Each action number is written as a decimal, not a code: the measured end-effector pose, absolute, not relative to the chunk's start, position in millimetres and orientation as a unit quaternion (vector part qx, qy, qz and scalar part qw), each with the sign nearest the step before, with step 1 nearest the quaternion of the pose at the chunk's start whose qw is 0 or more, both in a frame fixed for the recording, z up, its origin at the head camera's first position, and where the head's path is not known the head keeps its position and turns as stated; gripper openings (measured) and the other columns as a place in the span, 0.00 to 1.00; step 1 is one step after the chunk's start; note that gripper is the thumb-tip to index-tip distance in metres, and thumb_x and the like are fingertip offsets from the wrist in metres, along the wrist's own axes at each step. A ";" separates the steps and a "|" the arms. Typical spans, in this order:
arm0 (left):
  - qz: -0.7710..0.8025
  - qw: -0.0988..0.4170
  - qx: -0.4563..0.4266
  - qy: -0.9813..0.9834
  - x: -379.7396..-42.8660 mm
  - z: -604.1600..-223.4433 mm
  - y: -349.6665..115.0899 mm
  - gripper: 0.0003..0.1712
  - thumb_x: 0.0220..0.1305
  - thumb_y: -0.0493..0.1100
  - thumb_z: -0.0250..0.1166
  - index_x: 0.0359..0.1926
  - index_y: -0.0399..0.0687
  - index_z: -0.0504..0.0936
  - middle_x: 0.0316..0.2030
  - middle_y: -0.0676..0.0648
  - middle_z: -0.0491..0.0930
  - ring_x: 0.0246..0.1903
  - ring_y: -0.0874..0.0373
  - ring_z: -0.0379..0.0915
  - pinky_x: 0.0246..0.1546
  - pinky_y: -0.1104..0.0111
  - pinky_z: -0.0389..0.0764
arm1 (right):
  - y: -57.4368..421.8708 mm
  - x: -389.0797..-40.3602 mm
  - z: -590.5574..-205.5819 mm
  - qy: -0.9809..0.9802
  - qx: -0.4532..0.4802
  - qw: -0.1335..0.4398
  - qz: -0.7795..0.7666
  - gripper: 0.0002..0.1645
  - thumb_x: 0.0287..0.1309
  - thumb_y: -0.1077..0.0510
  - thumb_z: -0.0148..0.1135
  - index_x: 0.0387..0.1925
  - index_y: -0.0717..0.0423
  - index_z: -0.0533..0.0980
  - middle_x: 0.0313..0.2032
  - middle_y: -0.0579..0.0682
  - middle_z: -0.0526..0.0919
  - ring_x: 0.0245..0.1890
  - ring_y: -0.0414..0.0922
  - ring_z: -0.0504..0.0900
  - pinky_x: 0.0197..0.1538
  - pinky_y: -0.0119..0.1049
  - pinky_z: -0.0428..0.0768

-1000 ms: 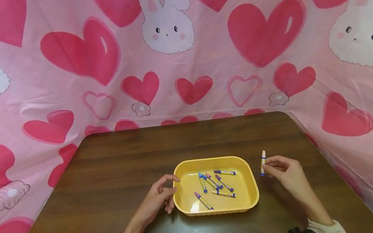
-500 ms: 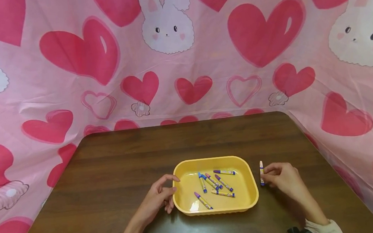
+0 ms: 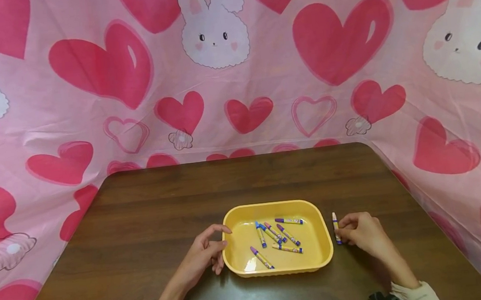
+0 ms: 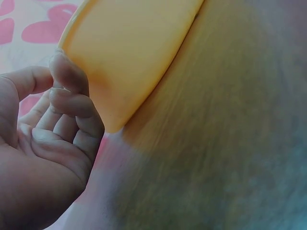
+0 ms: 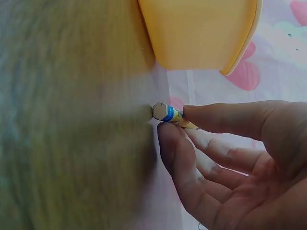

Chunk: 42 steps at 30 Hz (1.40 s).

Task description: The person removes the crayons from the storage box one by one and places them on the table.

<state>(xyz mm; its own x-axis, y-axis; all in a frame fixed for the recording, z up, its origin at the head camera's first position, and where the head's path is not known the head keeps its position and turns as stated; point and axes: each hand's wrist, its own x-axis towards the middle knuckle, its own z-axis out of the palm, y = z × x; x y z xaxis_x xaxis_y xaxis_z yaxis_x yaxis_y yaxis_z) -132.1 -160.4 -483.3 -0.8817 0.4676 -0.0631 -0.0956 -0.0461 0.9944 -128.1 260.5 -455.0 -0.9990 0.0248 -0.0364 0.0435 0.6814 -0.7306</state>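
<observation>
In the head view my right hand [image 3: 363, 234] pinches a pale peach crayon [image 3: 335, 221] between thumb and fingers, just right of the yellow tray [image 3: 329, 247]. Its tip points to the far side; in the right wrist view the flat end of the crayon [image 5: 160, 111] is close to the wood, and contact is hard to tell. At the tray's left end, my left hand [image 3: 200, 255] holds the rim with thumb and index finger. Several crayons lie scattered in the tray, among them a lilac one [image 3: 261, 257], a purple one [image 3: 288, 221] and a blue one [image 3: 261, 235].
The tray rests on a dark wooden table [image 3: 163, 201], whose far edge meets a pink cloth [image 3: 221, 86] printed with hearts and rabbits. More cloth hangs at both sides.
My right hand has come down and slightly toward me and left with the crayon, from above the table to near its surface. The left hand and tray have stayed put.
</observation>
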 end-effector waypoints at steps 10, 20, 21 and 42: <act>0.704 0.197 0.132 0.669 -130.1 -480.8 -162.5 0.22 0.72 0.40 0.58 0.61 0.34 0.65 0.14 0.49 0.75 0.13 0.59 0.71 0.16 0.71 0.72 | 254.9 -127.9 -456.0 0.917 0.018 0.021 -0.398 0.06 0.52 0.63 0.72 0.30 0.63 0.83 0.22 0.49 0.85 0.19 0.42 0.82 0.23 0.33 0.81; 0.702 0.193 0.132 0.673 -129.7 -480.4 -162.8 0.23 0.73 0.41 0.58 0.61 0.33 0.65 0.14 0.48 0.75 0.12 0.59 0.71 0.16 0.71 0.73 | 255.9 -130.6 -456.5 0.919 0.023 0.025 -0.392 0.10 0.51 0.62 0.73 0.30 0.66 0.82 0.24 0.51 0.85 0.18 0.43 0.82 0.22 0.34 0.82; 0.702 0.193 0.131 0.673 -129.8 -480.5 -162.9 0.23 0.73 0.41 0.58 0.61 0.34 0.65 0.14 0.48 0.75 0.12 0.59 0.71 0.16 0.71 0.73 | 255.6 -130.8 -456.4 0.918 0.025 0.028 -0.394 0.10 0.51 0.62 0.73 0.30 0.67 0.82 0.24 0.50 0.85 0.19 0.43 0.82 0.23 0.34 0.82; 0.712 0.191 0.150 0.659 -130.6 -481.6 -158.3 0.22 0.73 0.39 0.56 0.61 0.30 0.63 0.13 0.49 0.74 0.11 0.60 0.71 0.15 0.72 0.71 | 265.2 -121.8 -434.2 0.930 -0.002 -0.058 -0.362 0.09 0.58 0.53 0.71 0.33 0.57 0.85 0.23 0.46 0.86 0.21 0.39 0.84 0.27 0.31 0.80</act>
